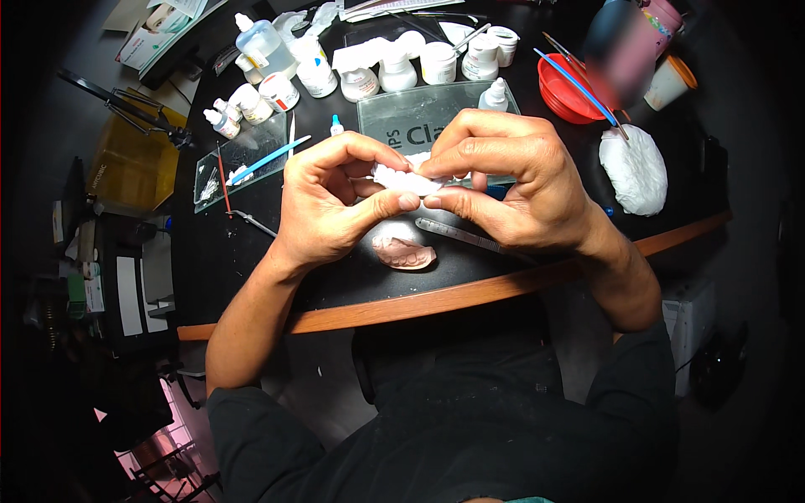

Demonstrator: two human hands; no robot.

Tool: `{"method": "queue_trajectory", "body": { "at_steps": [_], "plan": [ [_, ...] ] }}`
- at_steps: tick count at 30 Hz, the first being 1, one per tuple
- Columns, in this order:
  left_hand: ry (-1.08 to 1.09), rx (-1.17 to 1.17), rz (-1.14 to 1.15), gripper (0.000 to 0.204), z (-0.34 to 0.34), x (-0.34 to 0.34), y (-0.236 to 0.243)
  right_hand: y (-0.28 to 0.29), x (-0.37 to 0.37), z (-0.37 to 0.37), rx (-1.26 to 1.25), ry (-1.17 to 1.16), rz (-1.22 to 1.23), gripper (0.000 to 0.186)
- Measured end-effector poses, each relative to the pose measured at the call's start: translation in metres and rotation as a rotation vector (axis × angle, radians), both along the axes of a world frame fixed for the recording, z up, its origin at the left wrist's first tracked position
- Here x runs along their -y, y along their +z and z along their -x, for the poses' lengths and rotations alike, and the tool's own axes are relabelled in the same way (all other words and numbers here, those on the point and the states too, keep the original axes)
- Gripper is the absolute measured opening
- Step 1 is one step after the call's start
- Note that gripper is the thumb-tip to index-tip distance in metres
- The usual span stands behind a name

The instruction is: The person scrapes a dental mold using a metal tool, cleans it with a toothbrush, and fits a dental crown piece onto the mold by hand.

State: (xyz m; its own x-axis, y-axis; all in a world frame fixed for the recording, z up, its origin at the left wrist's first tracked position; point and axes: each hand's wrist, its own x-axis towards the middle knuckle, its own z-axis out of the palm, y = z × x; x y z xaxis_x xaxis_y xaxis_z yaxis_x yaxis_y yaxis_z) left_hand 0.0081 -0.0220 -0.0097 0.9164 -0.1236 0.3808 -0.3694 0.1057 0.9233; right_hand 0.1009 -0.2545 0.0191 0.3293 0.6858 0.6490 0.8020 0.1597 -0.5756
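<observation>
A white piece with an uneven surface [407, 179] is held above the table between both hands; fingers cover much of it, so its kind does not show. My left hand [331, 189] pinches its left side with thumb and fingers. On the right side, my right hand [516, 172] grips it the same way, the two thumb tips nearly meeting below. Under the hands lies a pinkish dental cast [403, 252] with tooth shapes. Beside the cast, a slim metal tool with a ribbed handle [459, 234] runs partly beneath my right hand.
Behind the hands are a glass slab [386, 109], several white jars [438, 64] and a clear bottle [267, 49]. A blue-handled tool [270, 160] lies left. At right sit a red bowl [560, 94] with brushes and a crumpled white wad [635, 172]. The wooden table edge [436, 297] curves in front.
</observation>
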Motion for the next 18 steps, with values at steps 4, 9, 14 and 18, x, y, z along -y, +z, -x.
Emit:
{"method": "queue_trajectory", "body": {
  "at_steps": [4,9,14,18],
  "plan": [
    [0.009,0.005,-0.037,0.027,-0.0006,0.0009,0.0034,0.0017,0.0004,0.0015,-0.012,-0.001,0.003,0.018],
    [0.005,0.024,-0.071,0.028,-0.0024,-0.0028,-0.0005,0.0009,0.0000,0.0030,-0.023,-0.023,0.019,0.020],
    [0.011,0.053,-0.111,0.028,-0.0021,-0.0021,0.0015,0.0037,0.0001,0.0018,-0.029,-0.016,0.033,0.021],
    [0.013,0.105,-0.148,0.030,-0.0020,-0.0023,0.0017,0.0017,-0.0003,0.0012,-0.058,-0.018,0.029,0.024]
  ]
}}
